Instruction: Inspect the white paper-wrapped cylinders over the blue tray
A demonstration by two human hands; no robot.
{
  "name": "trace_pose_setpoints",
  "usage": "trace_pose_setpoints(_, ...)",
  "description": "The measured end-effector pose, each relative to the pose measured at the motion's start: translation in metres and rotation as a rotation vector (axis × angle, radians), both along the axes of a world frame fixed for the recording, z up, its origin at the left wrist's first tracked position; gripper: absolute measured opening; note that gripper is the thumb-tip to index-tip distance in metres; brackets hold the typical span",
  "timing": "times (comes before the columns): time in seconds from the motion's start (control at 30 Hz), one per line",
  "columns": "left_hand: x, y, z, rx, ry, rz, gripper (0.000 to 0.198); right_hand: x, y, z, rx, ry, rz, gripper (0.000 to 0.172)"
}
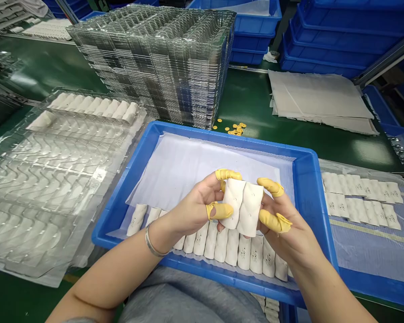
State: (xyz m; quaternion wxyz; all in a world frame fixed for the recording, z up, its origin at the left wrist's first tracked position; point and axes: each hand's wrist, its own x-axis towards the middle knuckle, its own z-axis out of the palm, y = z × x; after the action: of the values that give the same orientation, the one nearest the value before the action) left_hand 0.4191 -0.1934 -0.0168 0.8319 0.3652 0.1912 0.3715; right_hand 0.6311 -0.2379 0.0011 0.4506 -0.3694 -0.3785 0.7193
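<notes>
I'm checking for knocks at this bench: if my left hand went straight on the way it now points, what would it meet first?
The white ribbed piece comes first, since the left hand is holding it. Just past that lies the right hand, though depth is hard to judge from this view.

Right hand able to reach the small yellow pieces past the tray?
Probably not yet: the right hand is gripping the white padded piece, and the blue tray's far rim lies between. Released, it could likely pass over that rim.
</notes>
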Motion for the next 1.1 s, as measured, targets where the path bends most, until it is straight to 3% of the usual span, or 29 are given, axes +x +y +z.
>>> trace_pose_setpoints(0.4,-0.0026,-0.0009,0.0003,0.028,0.001,-0.037,0.073,-0.0015,0.0041,-0.0003,-0.088,0.114,0.029,0.042)
trace_pose_setpoints(0.6,-0.0001,-0.0021,-0.0005,-0.019,-0.015,-0.011,0.051,-0.0025,0.0044,-0.0039,-0.074,0.094,0.038,0.043)
trace_pose_setpoints(0.87,-0.0026,-0.0011,-0.0010,0.046,0.004,-0.034,0.072,0.0005,0.0024,-0.0052,-0.062,0.034,0.001,0.047)
trace_pose_setpoints(1.1,-0.0017,-0.0023,-0.0011,-0.018,-0.022,-0.058,0.061,-0.0014,0.0016,-0.0012,-0.033,0.092,0.024,0.044)
